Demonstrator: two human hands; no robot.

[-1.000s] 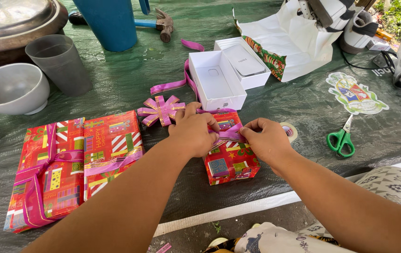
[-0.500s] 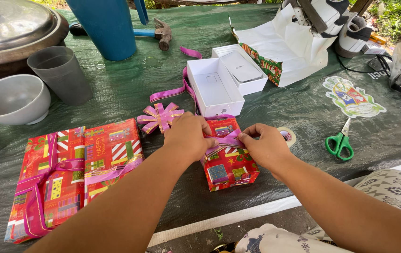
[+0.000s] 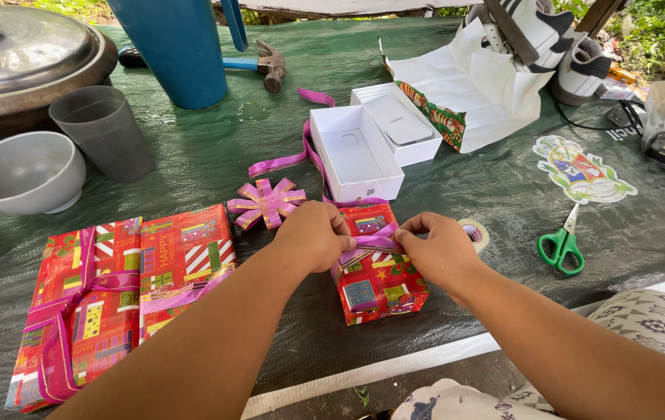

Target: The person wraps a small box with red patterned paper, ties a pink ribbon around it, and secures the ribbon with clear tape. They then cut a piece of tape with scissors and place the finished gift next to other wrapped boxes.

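A small gift box (image 3: pixel 377 281) wrapped in red patterned paper sits on the green tarp in front of me. A pink ribbon (image 3: pixel 373 241) runs across its top. My left hand (image 3: pixel 315 236) pinches the ribbon at the box's left top edge. My right hand (image 3: pixel 440 249) pinches the same ribbon on the right side. The ribbon trails back past an open white box (image 3: pixel 352 154) toward the far side. A pink ribbon bow (image 3: pixel 266 204) lies just left of my left hand.
Two larger wrapped gifts (image 3: pixel 119 292) tied with pink ribbon lie at the left. Green scissors (image 3: pixel 562 246) and a tape roll (image 3: pixel 474 232) lie to the right. A grey cup (image 3: pixel 103 132), grey bowl (image 3: pixel 21 173), blue jug (image 3: pixel 181 50), hammer (image 3: pixel 259 66) and lidded pot (image 3: pixel 25 66) stand at the back.
Both hands have stayed on the small gift, shifting the pink ribbon slightly on its top. The view has drifted a little.
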